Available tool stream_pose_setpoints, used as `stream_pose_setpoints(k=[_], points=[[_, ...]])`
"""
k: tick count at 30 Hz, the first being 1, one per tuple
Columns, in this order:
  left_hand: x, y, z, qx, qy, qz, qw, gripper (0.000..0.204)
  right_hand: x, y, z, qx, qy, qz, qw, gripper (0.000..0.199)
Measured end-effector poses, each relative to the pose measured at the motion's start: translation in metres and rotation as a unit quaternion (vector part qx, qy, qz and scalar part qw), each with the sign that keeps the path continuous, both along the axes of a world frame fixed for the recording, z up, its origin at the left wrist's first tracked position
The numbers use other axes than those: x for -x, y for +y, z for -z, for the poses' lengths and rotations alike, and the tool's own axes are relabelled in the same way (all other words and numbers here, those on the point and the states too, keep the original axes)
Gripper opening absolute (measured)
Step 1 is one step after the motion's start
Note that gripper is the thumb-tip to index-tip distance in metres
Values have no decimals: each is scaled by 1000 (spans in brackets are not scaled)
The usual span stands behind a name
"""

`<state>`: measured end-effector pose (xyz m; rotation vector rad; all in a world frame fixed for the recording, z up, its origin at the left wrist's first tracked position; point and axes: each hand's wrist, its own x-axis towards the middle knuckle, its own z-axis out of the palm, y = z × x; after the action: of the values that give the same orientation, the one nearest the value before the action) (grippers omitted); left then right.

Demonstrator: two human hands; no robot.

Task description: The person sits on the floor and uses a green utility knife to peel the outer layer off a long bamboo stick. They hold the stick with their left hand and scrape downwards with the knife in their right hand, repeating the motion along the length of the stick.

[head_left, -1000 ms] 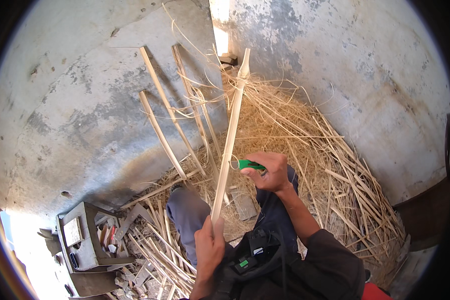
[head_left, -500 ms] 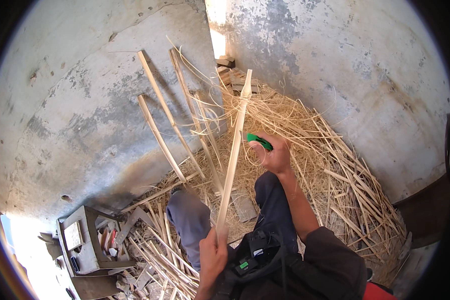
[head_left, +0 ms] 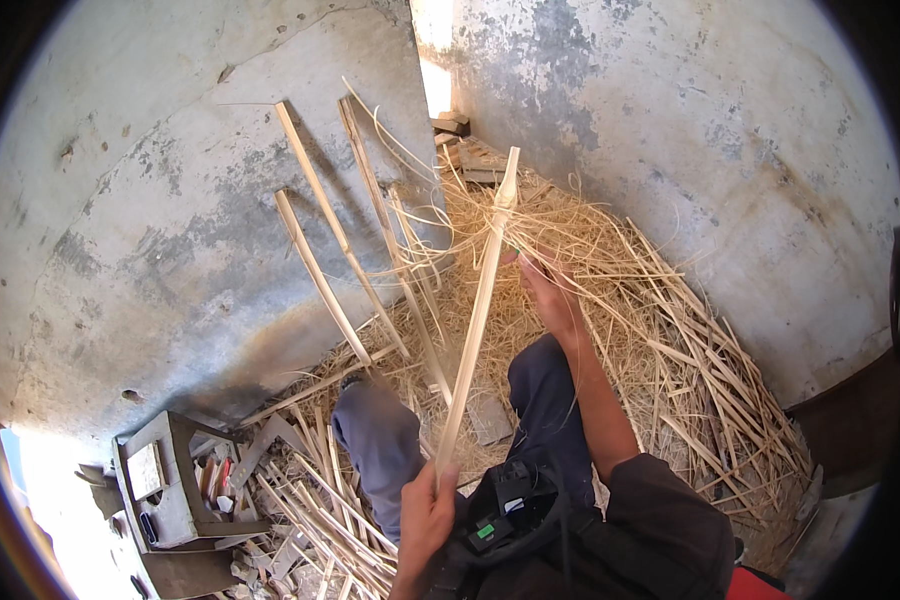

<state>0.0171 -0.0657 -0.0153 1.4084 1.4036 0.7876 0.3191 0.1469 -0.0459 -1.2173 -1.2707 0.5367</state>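
Note:
A long pale bamboo strip [head_left: 478, 310] slants up and away from me, its far tip narrowed above a knobby node with thin curled shavings [head_left: 530, 215] hanging around it. My left hand [head_left: 427, 510] is closed around the near end of the strip, by my left knee. Just right of the strip's upper part, my right hand [head_left: 550, 295] is closed with shavings across its fingers. The green utility knife seen in it a moment earlier is almost wholly hidden now.
Several split strips [head_left: 315, 275] lean on the stained left wall. Shavings and offcuts [head_left: 690, 370] cover the floor ahead and right. A worn box-like cabinet [head_left: 185, 480] holding odds and ends stands at the lower left, beside more strips [head_left: 315, 510]. Bricks [head_left: 450, 125] sit in the corner.
My right hand has moved slightly up and away along the strip, and the green knife has slipped from sight. The strip's far end has swung a little right; my left hand stays put.

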Motion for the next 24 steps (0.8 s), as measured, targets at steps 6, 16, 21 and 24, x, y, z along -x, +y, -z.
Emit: stream_pose_setpoints(k=[6, 16, 21, 24], points=[[-6, 10, 15, -50, -1, -19, 999, 33, 44, -39, -30, 15, 79, -3, 997, 44], [-4, 30, 4, -70, -9, -8, 997, 26, 78, -83, -26, 84, 158, -236, 955, 28], [-8, 31, 9, -58, -77, 17, 995, 26, 86, -85, -26, 65, 185, -225, 954, 29], [5, 34, 12, 85, -129, 65, 986, 28, 83, -85, -35, 109, 260, -273, 920, 32]])
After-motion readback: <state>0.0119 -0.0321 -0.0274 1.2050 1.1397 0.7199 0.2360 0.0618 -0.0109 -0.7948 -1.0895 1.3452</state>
